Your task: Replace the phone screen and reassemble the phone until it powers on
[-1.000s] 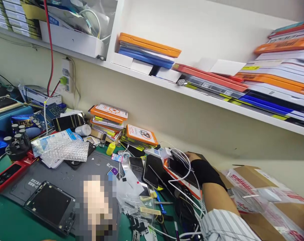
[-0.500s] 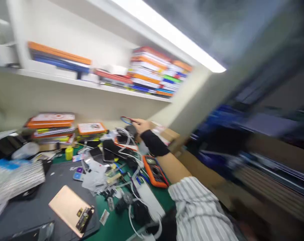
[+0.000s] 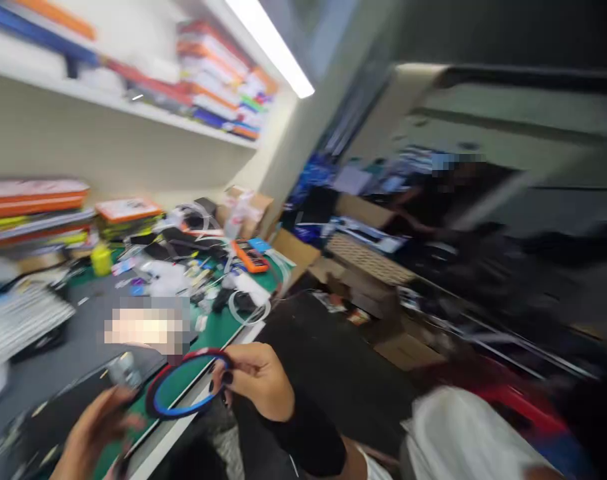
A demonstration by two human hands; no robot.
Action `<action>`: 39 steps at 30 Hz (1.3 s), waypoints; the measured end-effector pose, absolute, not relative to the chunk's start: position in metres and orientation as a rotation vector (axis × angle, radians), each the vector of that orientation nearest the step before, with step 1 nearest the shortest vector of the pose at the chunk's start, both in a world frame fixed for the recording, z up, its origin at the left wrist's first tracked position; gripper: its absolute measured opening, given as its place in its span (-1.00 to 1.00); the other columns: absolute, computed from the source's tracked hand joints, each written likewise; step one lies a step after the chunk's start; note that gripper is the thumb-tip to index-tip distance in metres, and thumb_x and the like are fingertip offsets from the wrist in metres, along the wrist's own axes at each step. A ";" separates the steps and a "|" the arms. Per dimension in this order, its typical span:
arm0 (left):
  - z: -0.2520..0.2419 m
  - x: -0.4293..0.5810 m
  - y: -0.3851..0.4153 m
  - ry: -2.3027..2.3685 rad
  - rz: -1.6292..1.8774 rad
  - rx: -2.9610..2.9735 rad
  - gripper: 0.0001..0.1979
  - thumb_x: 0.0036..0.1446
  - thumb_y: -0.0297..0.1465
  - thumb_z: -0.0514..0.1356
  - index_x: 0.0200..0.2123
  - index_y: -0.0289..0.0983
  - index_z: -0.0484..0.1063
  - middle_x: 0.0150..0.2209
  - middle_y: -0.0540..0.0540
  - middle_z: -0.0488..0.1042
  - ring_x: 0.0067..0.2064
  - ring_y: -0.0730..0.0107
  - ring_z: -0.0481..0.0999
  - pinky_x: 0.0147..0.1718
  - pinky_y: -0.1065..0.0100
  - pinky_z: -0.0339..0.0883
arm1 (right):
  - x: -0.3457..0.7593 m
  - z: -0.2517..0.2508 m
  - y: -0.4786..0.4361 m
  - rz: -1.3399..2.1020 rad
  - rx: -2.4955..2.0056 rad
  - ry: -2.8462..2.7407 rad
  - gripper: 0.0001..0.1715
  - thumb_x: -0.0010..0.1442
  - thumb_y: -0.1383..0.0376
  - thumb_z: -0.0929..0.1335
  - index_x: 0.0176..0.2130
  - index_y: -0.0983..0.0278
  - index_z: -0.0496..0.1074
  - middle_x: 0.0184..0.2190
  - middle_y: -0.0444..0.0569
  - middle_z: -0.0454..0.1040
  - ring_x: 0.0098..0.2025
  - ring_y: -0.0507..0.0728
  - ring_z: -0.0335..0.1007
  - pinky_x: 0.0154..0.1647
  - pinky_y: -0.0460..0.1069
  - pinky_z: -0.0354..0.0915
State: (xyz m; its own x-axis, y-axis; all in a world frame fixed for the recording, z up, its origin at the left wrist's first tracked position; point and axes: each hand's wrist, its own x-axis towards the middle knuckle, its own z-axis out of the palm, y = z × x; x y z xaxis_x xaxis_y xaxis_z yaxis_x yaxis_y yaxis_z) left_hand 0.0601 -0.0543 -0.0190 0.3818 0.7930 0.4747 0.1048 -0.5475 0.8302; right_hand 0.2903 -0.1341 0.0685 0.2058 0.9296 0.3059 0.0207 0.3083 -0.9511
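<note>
A thin roll of tape point(image 3: 152, 395), dark red and black outside with a blue inner ring, is held tilted above the front edge of the bench. My right hand point(image 3: 266, 383), black band on the wrist, pinches its right rim between thumb and fingers. Left of the roll is my left hand point(image 3: 96, 423), blurred, its fingers apart and holding nothing; a small gap separates it from the roll. Behind my hands, a dark phone point(image 3: 73, 400) lies on the grey mat point(image 3: 91, 313). A pixelated patch covers a pale gold panel point(image 3: 146, 327) on the mat.
Cables and small parts crowd the green bench top point(image 3: 213, 333). An orange multimeter point(image 3: 251, 257) lies at its right end. Boxes are stacked below a shelf point(image 3: 148, 110). Right of the bench are cardboard boxes point(image 3: 403, 347) and a person point(image 3: 458, 180) in the background.
My right hand has brought the tape roll from the back of the bench to the front edge. My left hand has come into view. The camera has turned right.
</note>
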 end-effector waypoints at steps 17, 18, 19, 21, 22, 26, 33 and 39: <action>0.006 0.048 -0.091 0.995 1.468 1.810 -0.92 0.08 -0.55 0.21 -0.33 -0.32 0.48 -0.45 -0.07 0.51 -0.43 0.50 0.47 -0.43 0.52 0.37 | 0.230 -0.037 -0.106 1.230 -1.052 -0.976 -0.80 0.03 0.09 0.48 -0.40 0.16 0.56 -0.47 -0.08 0.56 -0.62 0.05 0.42 -0.61 -0.03 0.42; 0.004 0.049 -0.090 1.027 1.463 1.814 -0.91 0.08 -0.55 0.21 -0.32 -0.32 0.49 -0.43 -0.07 0.52 -0.41 0.49 0.48 -0.41 0.51 0.38 | 0.235 -0.037 -0.107 1.166 -1.070 -1.016 -0.84 0.05 0.13 0.48 -0.39 0.16 0.57 -0.46 -0.08 0.55 -0.60 0.03 0.40 -0.59 -0.04 0.41; 0.003 0.051 -0.089 1.054 1.457 1.822 -0.90 0.07 -0.56 0.22 -0.31 -0.32 0.49 -0.42 -0.08 0.53 -0.39 0.49 0.49 -0.39 0.51 0.38 | 0.241 -0.036 -0.109 1.101 -1.086 -1.060 -0.88 0.06 0.17 0.47 -0.38 0.16 0.58 -0.44 -0.07 0.55 -0.57 0.03 0.39 -0.56 -0.05 0.40; 0.004 0.053 -0.089 1.070 1.459 1.857 -0.90 0.08 -0.57 0.21 -0.31 -0.31 0.49 -0.39 -0.09 0.54 -0.36 0.48 0.51 -0.35 0.51 0.40 | 0.253 -0.035 -0.112 0.983 -1.107 -1.155 -0.95 0.08 0.27 0.46 -0.36 0.16 0.60 -0.39 -0.04 0.54 -0.48 0.06 0.41 -0.48 -0.05 0.39; 0.005 0.054 -0.089 1.057 1.464 1.884 -0.90 0.08 -0.56 0.21 -0.31 -0.31 0.49 -0.38 -0.09 0.55 -0.34 0.48 0.52 -0.33 0.50 0.41 | 0.258 -0.034 -0.114 0.932 -1.112 -1.200 -0.93 0.09 0.30 0.45 -0.34 0.15 0.61 -0.36 -0.03 0.54 -0.43 0.08 0.42 -0.44 -0.04 0.40; 0.012 0.059 -0.090 0.992 1.444 1.974 -0.90 0.09 -0.56 0.22 -0.31 -0.29 0.50 -0.36 -0.10 0.56 -0.31 0.45 0.55 -0.29 0.48 0.43 | 0.273 -0.033 -0.121 0.760 -1.128 -1.330 -0.80 0.13 0.36 0.41 -0.27 0.07 0.60 -0.29 -0.03 0.54 -0.27 0.15 0.45 -0.32 0.02 0.40; 0.016 0.066 -0.090 1.030 1.362 2.100 -0.89 0.10 -0.53 0.23 -0.27 -0.29 0.49 -0.32 -0.12 0.56 -0.27 0.42 0.54 -0.25 0.44 0.42 | 0.279 -0.018 -0.123 0.581 -1.190 -1.488 -0.75 0.10 0.44 0.39 -0.30 0.10 0.58 -0.40 -0.06 0.52 -0.39 0.12 0.43 -0.41 -0.01 0.34; 0.014 0.068 -0.090 1.019 1.334 2.210 -0.93 0.12 -0.52 0.22 -0.30 -0.29 0.48 -0.38 -0.09 0.55 -0.34 0.44 0.51 -0.34 0.43 0.39 | 0.279 0.000 -0.129 0.477 -1.187 -1.620 -0.81 0.11 0.46 0.36 -0.32 0.20 0.54 -0.49 -0.08 0.44 -0.49 0.05 0.32 -0.52 -0.06 0.27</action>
State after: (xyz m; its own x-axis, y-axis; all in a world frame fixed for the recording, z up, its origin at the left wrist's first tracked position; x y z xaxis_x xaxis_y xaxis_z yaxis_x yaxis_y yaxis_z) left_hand 0.0677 -0.0903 0.0143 0.2923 0.7375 0.6088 0.3928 -0.6730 0.6267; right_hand 0.2792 -0.1288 0.0000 0.0136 0.8684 0.4956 0.4616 0.4342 -0.7735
